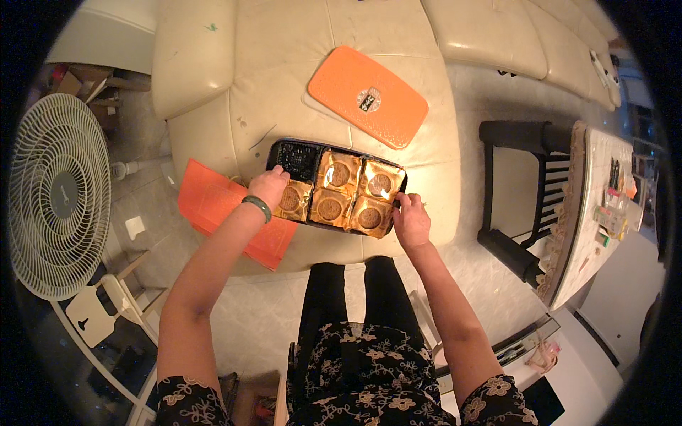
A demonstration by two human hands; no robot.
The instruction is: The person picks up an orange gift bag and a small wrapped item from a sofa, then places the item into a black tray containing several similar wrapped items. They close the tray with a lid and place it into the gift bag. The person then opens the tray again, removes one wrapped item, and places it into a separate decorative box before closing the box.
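Observation:
A dark rectangular box (313, 213) lies on the cream leather sofa seat, tilted slightly down to the right. Several mooncakes in gold trays, clear-wrapped, fill its compartments, among them an upper-right mooncake (380, 184) and a lower-left mooncake (290, 199). The upper-left compartment (296, 161) holds no mooncake and shows a dark textured bottom. My left hand (267, 187), with a green bangle on the wrist, reaches over the box's left end; its fingertips are at the lower-left mooncake's upper edge, their grip partly hidden. My right hand (412, 219) holds the box's right rim.
An orange lid (368, 97) bearing a label lies on the sofa (282, 69) beyond the box. An orange paper bag (213, 191) lies flattened beneath my left forearm. A fan (61, 194) stands at left; a black chair (511, 186) and a table (581, 250) stand at right.

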